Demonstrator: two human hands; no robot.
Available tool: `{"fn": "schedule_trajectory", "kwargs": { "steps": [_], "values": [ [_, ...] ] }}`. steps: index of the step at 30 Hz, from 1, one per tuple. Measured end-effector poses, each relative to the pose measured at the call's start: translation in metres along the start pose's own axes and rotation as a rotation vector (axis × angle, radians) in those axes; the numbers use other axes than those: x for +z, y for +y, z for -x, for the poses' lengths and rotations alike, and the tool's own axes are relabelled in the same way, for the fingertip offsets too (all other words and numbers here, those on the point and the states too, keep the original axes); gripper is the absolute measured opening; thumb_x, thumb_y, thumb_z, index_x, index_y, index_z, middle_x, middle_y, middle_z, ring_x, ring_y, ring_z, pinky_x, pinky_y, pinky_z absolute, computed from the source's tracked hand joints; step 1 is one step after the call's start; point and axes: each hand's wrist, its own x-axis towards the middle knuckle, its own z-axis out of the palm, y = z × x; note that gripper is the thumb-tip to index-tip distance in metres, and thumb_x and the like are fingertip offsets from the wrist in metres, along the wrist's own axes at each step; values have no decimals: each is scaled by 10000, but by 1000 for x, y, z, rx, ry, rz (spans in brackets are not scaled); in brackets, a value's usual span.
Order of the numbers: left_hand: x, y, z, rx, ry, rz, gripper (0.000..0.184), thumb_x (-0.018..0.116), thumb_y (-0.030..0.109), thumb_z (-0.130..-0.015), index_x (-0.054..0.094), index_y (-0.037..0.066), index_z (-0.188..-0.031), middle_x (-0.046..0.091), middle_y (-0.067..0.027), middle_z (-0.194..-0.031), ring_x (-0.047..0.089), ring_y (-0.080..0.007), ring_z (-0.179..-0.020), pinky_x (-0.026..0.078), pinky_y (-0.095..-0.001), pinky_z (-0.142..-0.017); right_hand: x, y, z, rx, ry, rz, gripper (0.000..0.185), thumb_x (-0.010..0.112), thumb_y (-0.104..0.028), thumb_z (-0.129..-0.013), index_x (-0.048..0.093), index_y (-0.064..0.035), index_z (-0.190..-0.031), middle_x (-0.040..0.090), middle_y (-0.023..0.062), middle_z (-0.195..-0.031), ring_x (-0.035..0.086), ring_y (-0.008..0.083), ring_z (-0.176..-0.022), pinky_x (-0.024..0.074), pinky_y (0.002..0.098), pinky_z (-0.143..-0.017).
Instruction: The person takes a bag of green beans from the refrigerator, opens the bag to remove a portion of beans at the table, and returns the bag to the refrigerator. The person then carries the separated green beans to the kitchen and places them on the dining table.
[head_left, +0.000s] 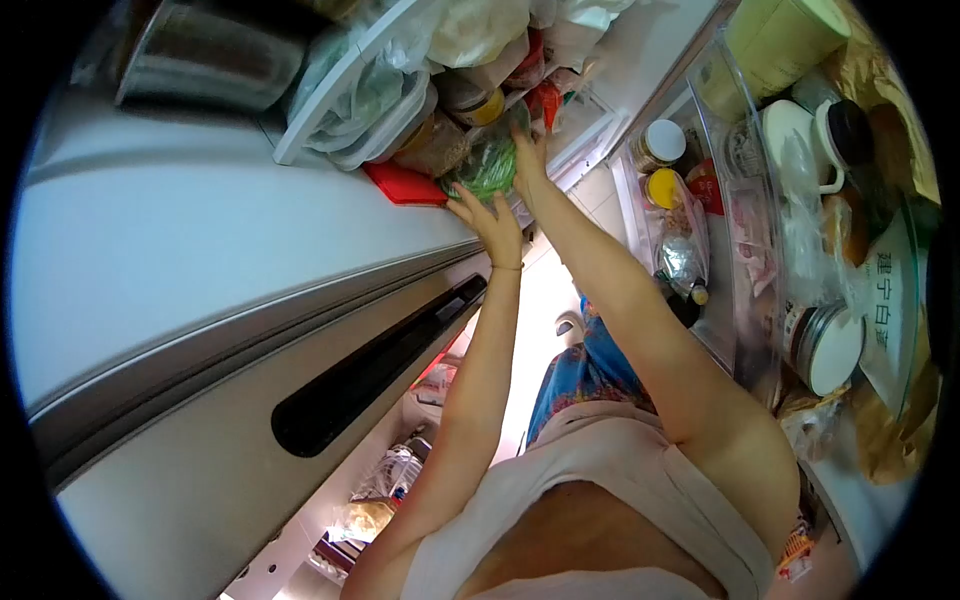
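Note:
A clear plastic bag of green vegetables (488, 172) is at the front of the open fridge compartment, between my two hands. My left hand (492, 228) supports its near lower side, fingers spread against the plastic. On the bag's right side, my right hand (530, 168) grips it, with some fingers hidden behind it. Just left of the bag, a flat red object (405, 185) sticks out over the compartment's edge. Behind it are a bag of brownish food (432, 147) and a jar with a yellow label (472, 102).
The fridge door shelves (735, 200) hold jars, bottles and bags on the right. A white-lidded jar (835, 350) lies there. A steel pot (213, 55) stands on the upper left shelf. A long black handle (380, 365) runs along the lower left door.

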Motion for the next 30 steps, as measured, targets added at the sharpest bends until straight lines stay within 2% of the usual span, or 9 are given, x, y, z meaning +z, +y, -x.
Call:
{"fn": "schedule_trajectory", "kwargs": {
  "steps": [9, 15, 18, 21, 23, 24, 26, 27, 30],
  "values": [
    [-26, -12, 94, 79, -345, -11, 621, 513, 90, -791, 187, -23, -1308, 12, -299, -1359, 53, -400, -1277, 123, -395, -1033, 16, -41, 58, -56, -33, 42, 513, 372, -403, -854, 363, -83, -1255, 445, 90, -1183, 420, 218, -1076, 310, 332, -921],
    [-61, -7, 149, -35, -477, 140, 582, 505, 96, -796, 224, -7, -1295, 73, -268, -1363, 118, -383, -1269, 168, -390, -1023, 22, -39, 84, 432, -50, -232, 589, 358, -502, -827, 370, -98, -1255, 441, 98, -1193, 437, 239, -1054, 279, 395, -935],
    [-77, -8, 171, 1, -524, 112, 577, 505, 109, -792, 238, 11, -1295, 103, -245, -1368, 145, -367, -1265, 189, -385, -1019, -5, -48, 92, 218, -211, -44, 668, 366, -568, -803, 353, -93, -1273, 449, 102, -1189, 452, 243, -1048, 277, 402, -941],
    [-96, -12, 199, -13, -609, 104, 585, 514, 103, -817, 216, 73, -1320, 112, -129, -1398, 186, -277, -1268, 280, -418, -979, -130, -1, 106, -36, -372, 435, 663, 392, -555, -817, 356, -76, -1275, 432, 142, -1220, 401, 255, -1122, 222, 388, -997],
    [-114, -17, 221, -7, -642, 147, 596, 515, 97, -815, 207, 86, -1326, 167, -97, -1387, 210, -247, -1263, 275, -408, -979, -262, 7, 159, -281, -640, 1192, 439, 276, -326, -918, 407, -19, -1202, 464, 199, -1162, 472, 316, -1035, 329, 368, -939],
    [-123, -26, 232, 1, -660, 172, 603, 515, 98, -813, 206, 95, -1330, 198, -93, -1377, 215, -235, -1262, 272, -404, -981, -286, -61, 210, 97, -775, 1363, 458, 284, -373, -898, 473, -54, -1168, 396, 205, -1247, 365, 266, -1175, 266, 342, -977],
    [-149, -32, 252, -65, -689, 172, 604, 514, 104, -810, 209, 100, -1331, 208, -73, -1378, 212, -226, -1265, 264, -404, -986, -449, -45, 223, 68, -815, 1873, 334, 364, -248, -878, 519, -44, -1092, 527, 183, -1065, 466, 329, -1033, 318, 371, -950],
    [-160, -42, 262, -121, -688, 267, 540, 521, 124, -811, 287, 90, -1297, 220, -107, -1370, 233, -249, -1255, 285, -402, -972, -510, -70, 227, 154, -648, 1797, 384, 341, -333, -867, 522, -68, -1078, 546, 142, -1011, 480, 275, -931, 341, 348, -840],
    [-186, -77, 291, -179, -702, 319, 370, 498, 72, -811, 439, 23, -1173, 473, -124, -1181, 436, -224, -1111, 346, -310, -928, -664, -182, 191, 131, -385, -131, 555, 272, -587, -836, 531, -140, -1039, 602, 18, -849, 523, 113, -626, 408, 281, -509]
  ]
}}
